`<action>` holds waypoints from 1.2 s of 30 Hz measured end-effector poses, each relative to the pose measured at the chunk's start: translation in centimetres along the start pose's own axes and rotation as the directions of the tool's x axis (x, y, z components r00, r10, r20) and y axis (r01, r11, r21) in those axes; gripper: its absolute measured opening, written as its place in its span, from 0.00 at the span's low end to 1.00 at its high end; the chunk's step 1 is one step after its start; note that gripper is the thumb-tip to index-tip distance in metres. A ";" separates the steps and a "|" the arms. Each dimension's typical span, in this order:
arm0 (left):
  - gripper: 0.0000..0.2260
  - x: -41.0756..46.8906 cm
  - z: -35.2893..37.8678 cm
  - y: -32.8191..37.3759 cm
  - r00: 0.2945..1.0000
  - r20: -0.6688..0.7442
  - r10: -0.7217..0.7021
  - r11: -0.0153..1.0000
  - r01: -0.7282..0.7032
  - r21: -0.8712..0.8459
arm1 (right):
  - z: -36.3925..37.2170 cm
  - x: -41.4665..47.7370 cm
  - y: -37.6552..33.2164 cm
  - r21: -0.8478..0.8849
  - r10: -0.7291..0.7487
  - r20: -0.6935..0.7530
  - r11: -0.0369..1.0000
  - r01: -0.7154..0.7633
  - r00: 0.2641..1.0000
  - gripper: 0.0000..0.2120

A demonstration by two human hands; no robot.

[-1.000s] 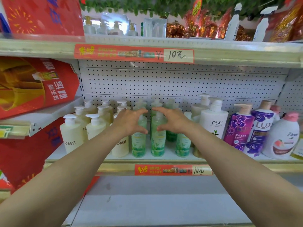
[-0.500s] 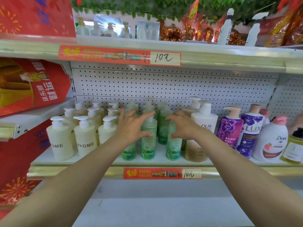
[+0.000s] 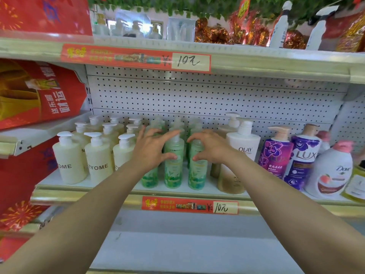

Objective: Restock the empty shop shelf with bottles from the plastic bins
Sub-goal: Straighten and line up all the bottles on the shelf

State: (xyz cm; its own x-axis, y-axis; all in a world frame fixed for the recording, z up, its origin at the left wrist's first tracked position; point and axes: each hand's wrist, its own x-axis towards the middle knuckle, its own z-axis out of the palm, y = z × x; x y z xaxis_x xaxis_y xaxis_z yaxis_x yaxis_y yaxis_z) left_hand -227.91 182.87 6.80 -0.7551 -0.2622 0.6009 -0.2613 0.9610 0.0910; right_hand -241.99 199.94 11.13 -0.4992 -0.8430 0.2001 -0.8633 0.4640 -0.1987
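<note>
Fingers [image 3: 167, 135] of our left hand [image 3: 151, 150] are spread and only lightly bent, thumb tip touching the front of the middle green pump bottle [image 3: 173, 171], forefinger up by its pump. Our right hand [image 3: 212, 149] mirrors it, fingers arched over the neighbouring green bottle [image 3: 197, 175], thumb against its shoulder; neither hand closes round anything. Both bottles stand upright at the centre of the frame on the shelf [image 3: 83, 191], between the cream ZYOME bottles [image 3: 98, 163] at left and the white OLAY bottle [image 3: 244, 143] at right.
</note>
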 end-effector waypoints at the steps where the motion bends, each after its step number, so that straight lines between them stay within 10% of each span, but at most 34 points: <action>1: 0.37 0.0 0.0 0.0 1.000 0.002 -0.005 1.000 0.005 -0.006 | 0.1 0.2 -0.1 0.002 -0.005 0.000 1.000 0.005 1.000 0.30; 17: 0.37 -0.1 -0.3 0.1 1.000 0.024 0.006 1.000 -0.007 0.010 | -0.3 0.4 -0.5 -0.005 0.018 0.055 1.000 -0.017 0.998 0.28; 25: 0.37 -0.1 -0.4 0.0 0.996 0.076 0.035 0.998 -0.040 0.057 | 0.7 -0.5 -0.6 0.073 0.082 -0.025 0.994 -0.080 0.996 0.48; 29: 0.42 -0.2 0.0 0.3 0.998 0.062 0.021 0.996 -0.027 0.089 | 0.4 -1.7 -0.4 0.181 0.048 -0.281 0.983 0.004 0.958 0.40; 32: 0.41 0.4 0.3 2.0 0.996 -0.052 0.078 0.992 -0.072 0.106 | -1.4 -2.4 0.9 0.139 0.010 -0.603 0.986 0.092 0.797 0.31; 36: 0.36 2.3 0.8 5.9 0.987 -0.054 0.149 0.989 -0.148 0.018 | -3.5 -3.1 4.2 0.245 0.194 -0.674 0.969 -0.031 0.713 0.41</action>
State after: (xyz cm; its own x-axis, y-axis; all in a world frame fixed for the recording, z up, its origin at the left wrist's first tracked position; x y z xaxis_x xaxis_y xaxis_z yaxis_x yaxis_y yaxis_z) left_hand -231.67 187.87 8.03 -0.7518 -0.1106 0.6500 -0.1571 0.9875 -0.0137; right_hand -244.38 205.47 13.04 -0.5736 -0.3281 0.7505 -0.8024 0.4093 -0.4343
